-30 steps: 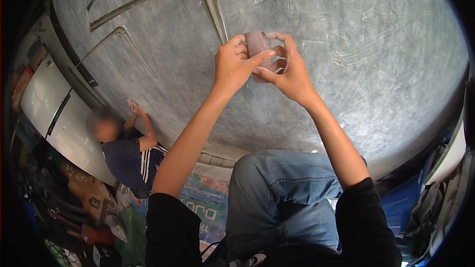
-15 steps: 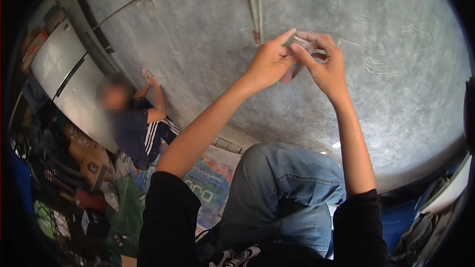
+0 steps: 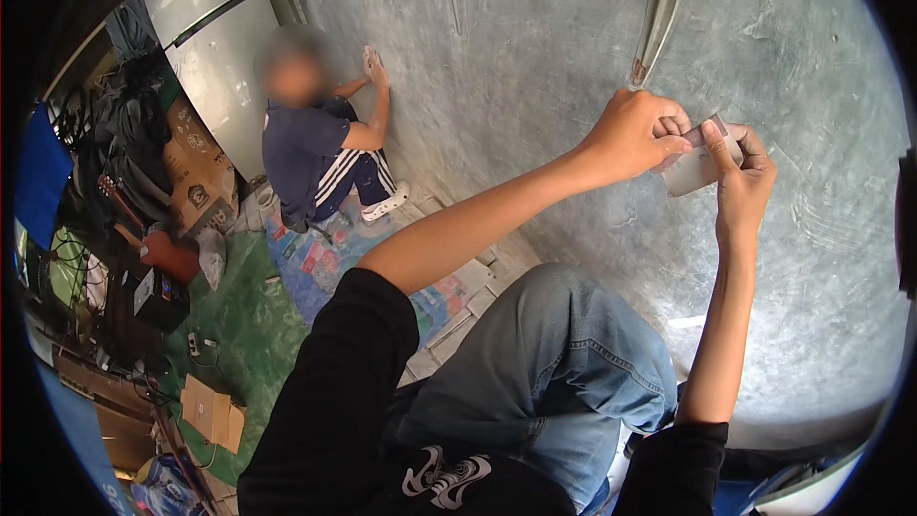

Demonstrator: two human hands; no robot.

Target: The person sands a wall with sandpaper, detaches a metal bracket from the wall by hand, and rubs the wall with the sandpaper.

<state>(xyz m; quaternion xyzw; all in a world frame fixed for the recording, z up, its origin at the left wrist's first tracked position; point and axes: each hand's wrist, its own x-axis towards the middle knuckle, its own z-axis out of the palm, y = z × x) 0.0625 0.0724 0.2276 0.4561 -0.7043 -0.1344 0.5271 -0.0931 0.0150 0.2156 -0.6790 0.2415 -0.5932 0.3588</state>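
Observation:
In front of the grey wall (image 3: 573,29), a small piece of folded sandpaper (image 3: 690,175) is held up between my two hands. Its pale back faces me, and a darker brownish side shows along the top. My left hand (image 3: 635,137) pinches the left edge, thumb against curled fingers. On the right side, my right hand (image 3: 745,172) grips it with the thumb pressed on the pale face and the fingers behind. Part of the sheet is hidden by my fingers.
To the left, another person (image 3: 310,148) squats with both hands at the wall. Behind them stands a refrigerator (image 3: 205,38). A printed banner (image 3: 315,258), a cardboard box (image 3: 212,413) and a power strip (image 3: 194,344) lie on the floor. A conduit (image 3: 659,19) runs down the wall.
The view has swung left, so more floor and the other person show. The sandpaper has turned its pale face toward me, and my left hand has shifted to its left edge.

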